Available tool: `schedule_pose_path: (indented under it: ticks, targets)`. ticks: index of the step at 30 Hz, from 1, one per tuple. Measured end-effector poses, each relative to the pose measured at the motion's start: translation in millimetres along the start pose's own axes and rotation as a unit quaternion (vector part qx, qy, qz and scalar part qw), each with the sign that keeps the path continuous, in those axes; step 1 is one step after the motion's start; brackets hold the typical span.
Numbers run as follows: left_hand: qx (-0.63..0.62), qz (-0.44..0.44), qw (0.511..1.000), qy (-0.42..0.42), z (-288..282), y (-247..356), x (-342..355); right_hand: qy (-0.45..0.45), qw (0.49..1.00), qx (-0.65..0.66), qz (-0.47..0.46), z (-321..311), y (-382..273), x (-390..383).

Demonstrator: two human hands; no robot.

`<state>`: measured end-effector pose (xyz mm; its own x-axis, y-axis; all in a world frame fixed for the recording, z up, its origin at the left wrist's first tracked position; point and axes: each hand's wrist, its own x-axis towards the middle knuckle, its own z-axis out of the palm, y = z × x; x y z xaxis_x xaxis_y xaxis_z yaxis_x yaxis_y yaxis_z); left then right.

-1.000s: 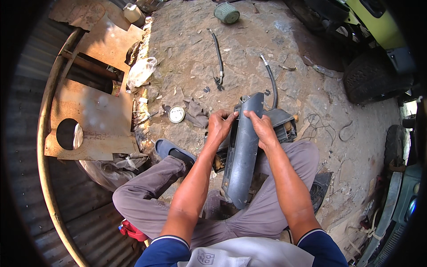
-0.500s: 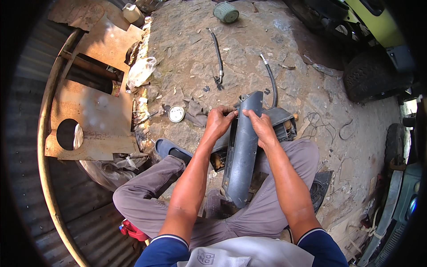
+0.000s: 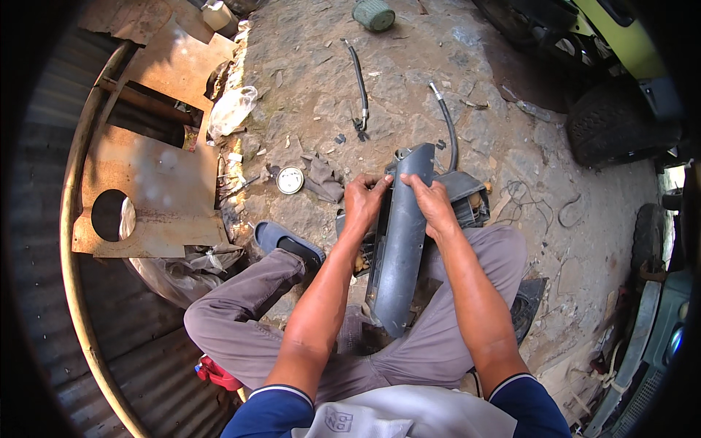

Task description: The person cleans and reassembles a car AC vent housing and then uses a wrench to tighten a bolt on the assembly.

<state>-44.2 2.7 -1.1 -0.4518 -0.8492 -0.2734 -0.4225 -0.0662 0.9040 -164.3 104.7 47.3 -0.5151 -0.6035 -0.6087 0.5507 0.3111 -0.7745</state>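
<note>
Holding the panel [image 3: 404,241] near its far end, our right hand [image 3: 431,198] keeps a narrow grip, thumb on the grey face, fingers round the right edge and mostly hidden. Our left hand [image 3: 364,201] is also narrow, with thumb and finger brought together at the left edge; whether they pinch the rim or a small part there, we cannot tell. The panel lies lengthwise between the two hands and slopes from the grip toward our lap, its near end between our legs. Below the grip, the housing [image 3: 467,191] shows on both sides of the panel; any join between the two is hidden. We judge work on the panel to be under way and unfinished, because both hands are engaged at its far end. No completed fastening can be confirmed there, and the amount remaining cannot be read from this view. Beyond the grip, one hose [image 3: 358,84] lies on the ground, well apart from the panel; a second hose [image 3: 447,124] runs down toward the housing, and we cannot confirm whether its lower end is attached. Left of the grip, the tin [image 3: 290,180] and rag [image 3: 323,180] sit side by side, touched by neither hand.
</note>
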Motion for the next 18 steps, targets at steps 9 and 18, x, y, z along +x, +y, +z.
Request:
schedule_pose_path:
  ticks: [9,18]
  targets:
    - [0.001,0.026,1.0,0.0,0.2,-7.1,3.1,-0.012,1.0,-0.02,0.0,0.1,-0.2,0.7]
    - [-0.008,0.044,0.996,-0.082,-12.9,-6.5,3.5,-0.022,1.0,0.007,0.011,-4.0,4.0,5.8]
